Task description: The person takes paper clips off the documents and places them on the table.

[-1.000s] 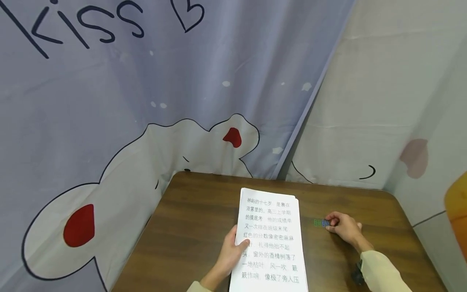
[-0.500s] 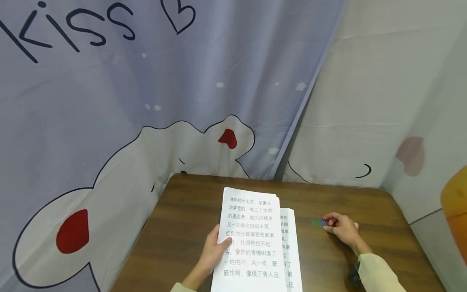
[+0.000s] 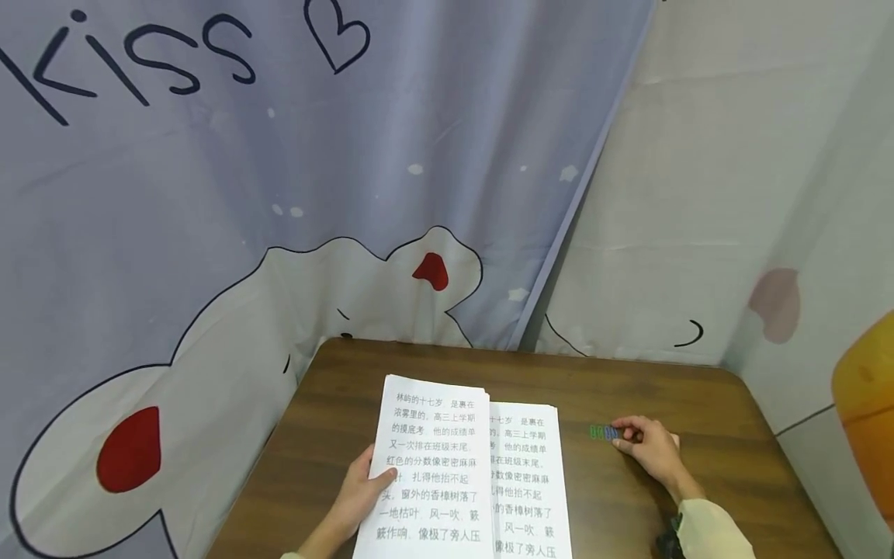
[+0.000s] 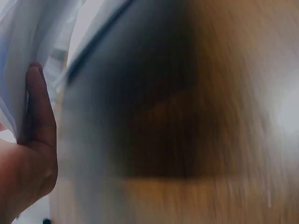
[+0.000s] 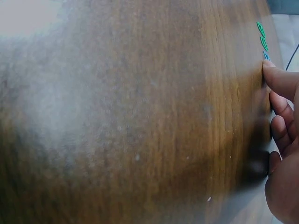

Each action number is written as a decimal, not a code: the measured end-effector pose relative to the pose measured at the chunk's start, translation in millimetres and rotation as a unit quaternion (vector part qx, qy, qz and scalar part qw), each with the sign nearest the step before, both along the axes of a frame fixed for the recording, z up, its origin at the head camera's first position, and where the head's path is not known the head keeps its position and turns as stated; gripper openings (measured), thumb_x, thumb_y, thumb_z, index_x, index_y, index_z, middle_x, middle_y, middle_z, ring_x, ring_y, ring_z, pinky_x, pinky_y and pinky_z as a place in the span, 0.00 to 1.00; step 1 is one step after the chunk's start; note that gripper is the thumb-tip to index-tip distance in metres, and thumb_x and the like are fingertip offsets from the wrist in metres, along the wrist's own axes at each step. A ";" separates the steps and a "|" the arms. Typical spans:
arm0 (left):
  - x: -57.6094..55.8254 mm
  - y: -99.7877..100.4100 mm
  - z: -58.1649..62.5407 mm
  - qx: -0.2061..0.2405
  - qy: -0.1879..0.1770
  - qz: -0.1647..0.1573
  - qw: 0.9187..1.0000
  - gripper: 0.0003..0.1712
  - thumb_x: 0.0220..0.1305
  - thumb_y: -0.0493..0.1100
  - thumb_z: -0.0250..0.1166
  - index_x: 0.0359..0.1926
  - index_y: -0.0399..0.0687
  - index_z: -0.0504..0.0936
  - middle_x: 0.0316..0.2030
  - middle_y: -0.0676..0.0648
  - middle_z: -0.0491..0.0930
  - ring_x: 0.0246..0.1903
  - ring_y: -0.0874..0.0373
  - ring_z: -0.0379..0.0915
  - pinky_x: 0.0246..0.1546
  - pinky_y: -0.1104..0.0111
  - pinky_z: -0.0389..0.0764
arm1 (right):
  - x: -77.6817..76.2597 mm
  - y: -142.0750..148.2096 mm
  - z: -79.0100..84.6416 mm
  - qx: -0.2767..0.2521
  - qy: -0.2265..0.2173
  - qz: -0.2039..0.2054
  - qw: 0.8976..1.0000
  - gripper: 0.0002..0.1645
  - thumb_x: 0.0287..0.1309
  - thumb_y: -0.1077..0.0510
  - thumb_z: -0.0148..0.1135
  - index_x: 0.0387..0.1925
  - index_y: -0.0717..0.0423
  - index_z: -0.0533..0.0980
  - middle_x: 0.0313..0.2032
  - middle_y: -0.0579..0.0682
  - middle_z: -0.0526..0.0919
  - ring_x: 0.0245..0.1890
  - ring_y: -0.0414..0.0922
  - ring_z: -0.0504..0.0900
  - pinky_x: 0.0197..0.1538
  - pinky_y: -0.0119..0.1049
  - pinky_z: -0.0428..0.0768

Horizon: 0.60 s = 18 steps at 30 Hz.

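Observation:
My left hand (image 3: 363, 489) grips the left edge of a stack of printed paper sheets (image 3: 433, 466), its thumb lying on the top page. The stack tilts up in front of me and overlaps a second paper stack (image 3: 525, 473) on its right. In the left wrist view, the left hand (image 4: 37, 140) has the paper edge against its thumb and palm. My right hand (image 3: 653, 449) is low at the right, its curled thumb and index finger pinching the end of a blue paper clip (image 3: 610, 433). Green paper clips (image 3: 596, 432) lie in line just left of it.
A brown wooden table (image 3: 391, 359) lies under everything. Behind it hangs a blue-grey curtain (image 3: 279, 155) with printed drawings, and a pale cloth (image 3: 684, 233) covers the right side. A dark object (image 3: 668, 543) sits by the right sleeve.
My left hand has shifted left with its paper stack, uncovering the second stack beneath. The right hand keeps its place at the blue clip while the head view drifts slightly.

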<state>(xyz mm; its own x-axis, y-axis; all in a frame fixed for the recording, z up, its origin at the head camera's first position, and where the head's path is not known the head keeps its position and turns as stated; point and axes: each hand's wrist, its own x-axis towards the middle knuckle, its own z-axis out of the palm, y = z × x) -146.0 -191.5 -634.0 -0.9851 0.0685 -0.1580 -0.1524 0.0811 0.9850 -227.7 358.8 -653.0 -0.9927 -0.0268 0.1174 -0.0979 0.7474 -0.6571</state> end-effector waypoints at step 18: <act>-9.5 -57.9 -4.0 -0.050 -0.007 0.011 0.999 0.29 0.71 0.33 0.64 0.70 0.32 0.69 0.47 0.37 0.86 0.34 0.51 0.86 0.37 0.66 0.87 | 1.0 -2.5 -1.6 -0.007 0.016 -0.013 1.000 0.15 0.53 0.59 0.80 0.44 0.52 0.88 0.30 0.42 0.81 0.35 0.39 0.74 0.45 0.48 0.55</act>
<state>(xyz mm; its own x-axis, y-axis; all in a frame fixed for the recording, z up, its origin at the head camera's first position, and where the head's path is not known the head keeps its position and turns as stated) -155.5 -249.4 -638.0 -0.9838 0.0303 -0.1769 -0.1691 0.1750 0.9699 -226.7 356.3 -654.6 -0.9887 0.0013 0.1499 -0.0998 0.7404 -0.6647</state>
